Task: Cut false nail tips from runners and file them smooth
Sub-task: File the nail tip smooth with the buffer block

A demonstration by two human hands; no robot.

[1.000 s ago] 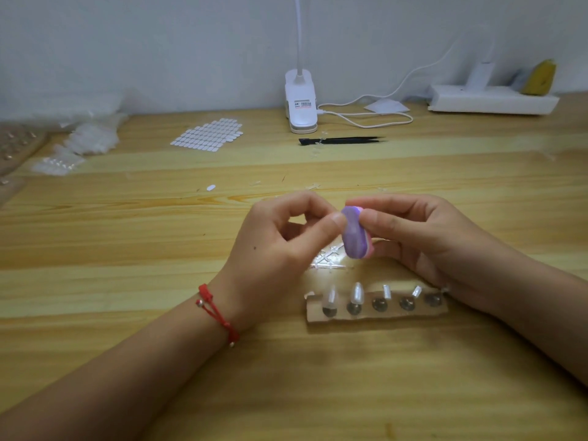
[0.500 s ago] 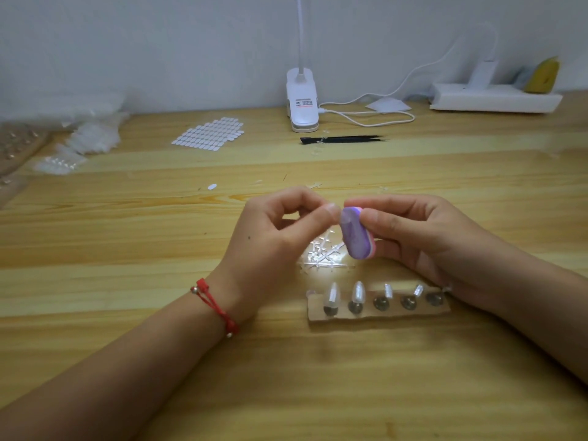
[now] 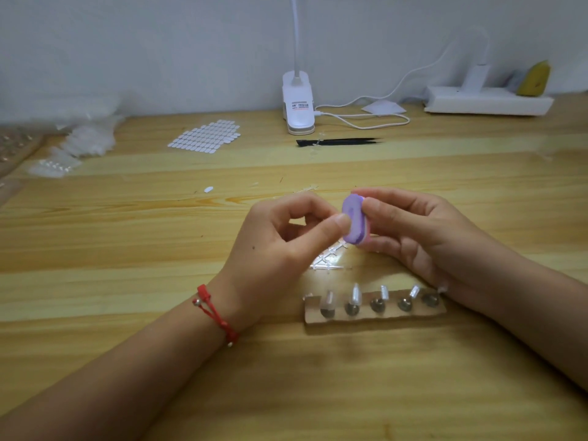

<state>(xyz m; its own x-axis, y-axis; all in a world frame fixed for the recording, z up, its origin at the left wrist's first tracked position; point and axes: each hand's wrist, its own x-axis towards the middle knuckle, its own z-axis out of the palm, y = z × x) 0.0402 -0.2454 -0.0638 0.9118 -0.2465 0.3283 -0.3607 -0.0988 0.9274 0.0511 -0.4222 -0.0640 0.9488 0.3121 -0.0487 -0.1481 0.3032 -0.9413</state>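
Note:
My right hand [image 3: 423, 237] grips a small purple filing block [image 3: 354, 222] between thumb and fingers, held above the table. My left hand [image 3: 280, 249] pinches something tiny between thumb and forefinger and holds it against the block's face; the piece itself is hidden by my fingertips, presumably a clear nail tip. Below the hands lie clear plastic runners [image 3: 329, 261]. In front of them a cardboard strip [image 3: 375, 315] carries a row of metal studs, several of them topped with clear nail tips.
A white clip lamp [image 3: 298, 106] with its cable stands at the back, black tweezers [image 3: 339, 142] in front of it. A sheet of white oval stickers [image 3: 205, 136] and bags of clear tips [image 3: 86, 141] lie at the back left. A white power strip [image 3: 486, 101] sits back right.
The purple block has shifted slightly upward against my left fingertips. Both hands stay in about the same place.

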